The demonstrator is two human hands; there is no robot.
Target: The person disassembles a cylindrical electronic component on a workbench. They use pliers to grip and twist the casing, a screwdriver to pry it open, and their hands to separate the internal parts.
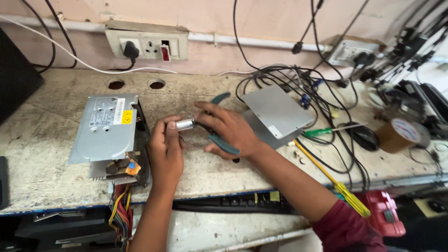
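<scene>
Small silver cylinder (185, 124), likely a metal-cased part, at frame centre, pinched at its left end by the left hand (165, 151) and met from the right by teal-handled pliers (219, 135) clenched in the right hand (231, 130). Probably light and rigid, with a smooth skin that could slip or dent under hard jaws; best taken round the body with fingertips, pliers kept to the very end. Left grip closed on the cylinder, right grip closed on the plier handles. Just left of the hands, an opened grey power supply box (107, 133) with coloured wires (120, 212) spilling over the front edge; to the right, its loose grey cover plate (275, 112). Worn, scuffed pale surface (51, 140) with two round holes near the back. Right side crowded: tangled black cables (303, 84), a green-handled screwdriver (326, 131), a yellow-handled one (343, 189), a brown tape roll (399, 135). Wall sockets (147, 44) along the pink wall at the top.
</scene>
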